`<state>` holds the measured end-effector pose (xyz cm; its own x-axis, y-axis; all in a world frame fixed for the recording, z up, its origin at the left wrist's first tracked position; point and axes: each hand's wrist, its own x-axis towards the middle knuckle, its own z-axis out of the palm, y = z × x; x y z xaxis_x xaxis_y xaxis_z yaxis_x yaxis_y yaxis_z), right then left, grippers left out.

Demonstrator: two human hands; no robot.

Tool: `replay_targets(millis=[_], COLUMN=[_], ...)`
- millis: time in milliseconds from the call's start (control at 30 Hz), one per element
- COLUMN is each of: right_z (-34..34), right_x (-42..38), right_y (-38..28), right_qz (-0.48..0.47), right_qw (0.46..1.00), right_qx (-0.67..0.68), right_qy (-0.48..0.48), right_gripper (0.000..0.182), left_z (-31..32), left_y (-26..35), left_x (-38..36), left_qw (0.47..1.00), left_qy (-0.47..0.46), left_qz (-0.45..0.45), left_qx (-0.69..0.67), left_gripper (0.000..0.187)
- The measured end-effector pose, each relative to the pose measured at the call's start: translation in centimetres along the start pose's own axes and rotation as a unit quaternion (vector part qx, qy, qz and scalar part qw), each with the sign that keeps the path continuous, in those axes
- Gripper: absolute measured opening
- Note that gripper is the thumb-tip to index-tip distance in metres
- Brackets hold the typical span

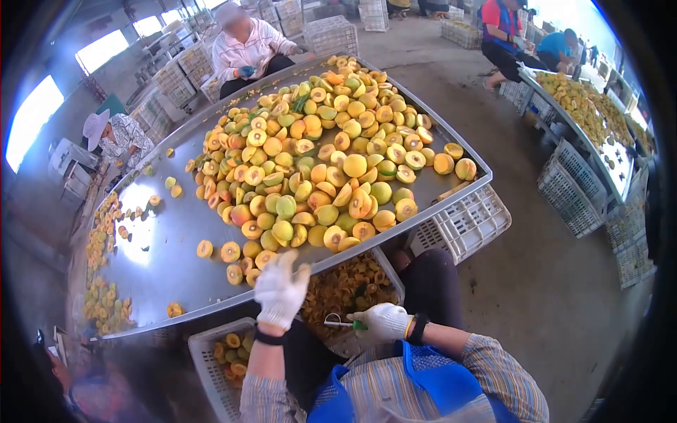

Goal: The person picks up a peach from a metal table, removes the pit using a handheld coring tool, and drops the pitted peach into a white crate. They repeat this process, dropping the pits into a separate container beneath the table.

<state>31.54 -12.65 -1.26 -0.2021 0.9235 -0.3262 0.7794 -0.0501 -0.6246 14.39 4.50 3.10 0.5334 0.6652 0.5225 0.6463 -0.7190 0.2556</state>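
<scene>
My left hand (281,290), in a white knit glove, is at the near edge of the metal table (183,271). Its fingers are apart, close to a few yellow peach halves (230,252), and I see nothing held in it. In my gloved right hand (388,322) is a pitting tool (337,320) with a green handle and a thin metal loop pointing left. It hangs over a crate of brownish scraps (352,285) below the table edge. A large heap of halved yellow-orange peaches (310,162) covers much of the tabletop, pits showing in some.
A white crate (201,345) with fruit halves stands at my lower left. Another white crate (469,222) sits under the table's right corner. Co-workers sit at the far side (250,42) and far left (121,141). A second fruit-covered table (585,106) is at right.
</scene>
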Motion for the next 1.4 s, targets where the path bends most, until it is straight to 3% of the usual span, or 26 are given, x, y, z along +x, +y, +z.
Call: replay_targets(millis=[133, 267, 333, 400, 467, 533, 567, 600, 633, 667, 700, 733, 833, 933, 1000, 1033, 1067, 1133, 1200, 1333, 1400], right_z=[0.7, 0.5, 0.5, 0.4, -0.1, 0.5, 0.6, 0.7, 1.1, 1.6, 1.7, 1.4, 0.4, 0.1, -0.7, -1.3, -1.8, -1.8, -3.4, -4.0, -4.8], right_x=[0.2, -0.1, -0.2, 0.0, -0.2, -0.5, -0.7, -0.9, -0.8, -0.4, -0.2, -0.2, -1.0, -1.6, -2.2, -2.6, -2.9, -3.0, -3.6, -4.1, -4.7], right_y=[0.8, 1.0, 1.0, 0.5, -0.2, 0.2, 0.1, 0.0, 0.4, 0.9, 1.2, 1.0, 0.2, -0.4, -0.9, -1.3, -1.6, -1.0, -1.9, -2.8, -4.3], right_qz=[-0.014, -0.008, -0.008, -0.007, 0.039, 0.012, 0.026, 0.033, 0.057, 0.046, 0.028, 0.032, 0.038, 0.034, 0.035, 0.065, 0.093, 0.077, 0.138, 0.110, 0.109], right_qw=[1.000, 1.000, 0.999, 0.998, 0.998, 0.996, 0.994, 0.992, 0.988, 0.988, 0.988, 0.988, 0.985, 0.981, 0.981, 0.978, 0.976, 0.967, 0.957, 0.954, 0.964], right_qx=[-0.004, 0.011, 0.015, 0.015, 0.036, 0.065, 0.078, 0.092, 0.092, 0.097, 0.101, 0.101, 0.127, 0.121, 0.120, 0.131, 0.144, 0.132, 0.145, 0.146, 0.074], right_qy=[-0.004, 0.025, 0.041, 0.068, 0.030, 0.064, 0.076, 0.084, 0.110, 0.113, 0.109, 0.116, 0.107, 0.145, 0.150, 0.146, 0.137, 0.204, 0.212, 0.238, 0.231], right_gripper=[0.048, 0.049, 0.049, 0.050, 0.051, 0.052, 0.050, 0.048, 0.048, 0.045, 0.041, 0.041, 0.033, 0.040, 0.048, 0.050, 0.051, 0.048, 0.048, 0.045, 0.044], left_z=[7.4, 7.8, 8.1, 8.3, 8.9, 8.4, 8.3, 4.0, 3.3, 2.1, 0.5, 0.9, 0.3, 1.5, 1.8, 1.4, 1.3, 1.1, 0.4, 1.1, 1.4], left_y=[2.5, 3.0, 2.1, 1.4, 0.1, -0.4, -2.0, 1.9, 0.1, 0.7, 2.2, 1.5, 1.6, 0.3, -1.1, 0.4, 1.7, 3.5, 6.7, 8.4, 8.2], left_x=[6.9, 9.6, 8.5, 7.0, 5.3, 4.3, 4.2, 4.8, 4.5, 3.5, 3.2, 2.7, -0.1, -2.9, -3.7, -4.1, -4.0, -4.3, -3.4, -3.2, -3.4], left_qw=[0.958, 0.908, 0.915, 0.956, 0.972, 0.955, 0.917, 0.756, 0.713, 0.676, 0.658, 0.659, 0.613, 0.599, 0.366, 0.409, 0.408, 0.430, 0.407, 0.439, 0.396], left_qy=[-0.270, -0.396, -0.377, -0.290, -0.203, -0.104, -0.109, -0.081, -0.129, -0.098, -0.067, -0.092, -0.114, -0.099, -0.264, -0.220, -0.216, -0.117, -0.044, 0.015, -0.016], left_qz=[-0.065, 0.002, 0.004, 0.001, -0.100, -0.156, -0.168, -0.283, -0.264, -0.310, -0.312, -0.285, -0.303, -0.351, -0.258, -0.304, -0.309, -0.352, -0.375, -0.348, -0.332], left_qx=[0.064, 0.137, 0.140, 0.045, -0.070, -0.228, -0.344, -0.585, -0.637, -0.661, -0.682, -0.690, -0.721, -0.713, -0.854, -0.832, -0.831, -0.823, -0.832, -0.828, -0.856], left_gripper=[0.041, 0.041, 0.040, 0.034, 0.030, 0.031, 0.033, 0.048, 0.062, 0.062, 0.065, 0.050, 0.045, 0.042, 0.034, 0.036, 0.036, 0.051, 0.062, 0.043, 0.038])
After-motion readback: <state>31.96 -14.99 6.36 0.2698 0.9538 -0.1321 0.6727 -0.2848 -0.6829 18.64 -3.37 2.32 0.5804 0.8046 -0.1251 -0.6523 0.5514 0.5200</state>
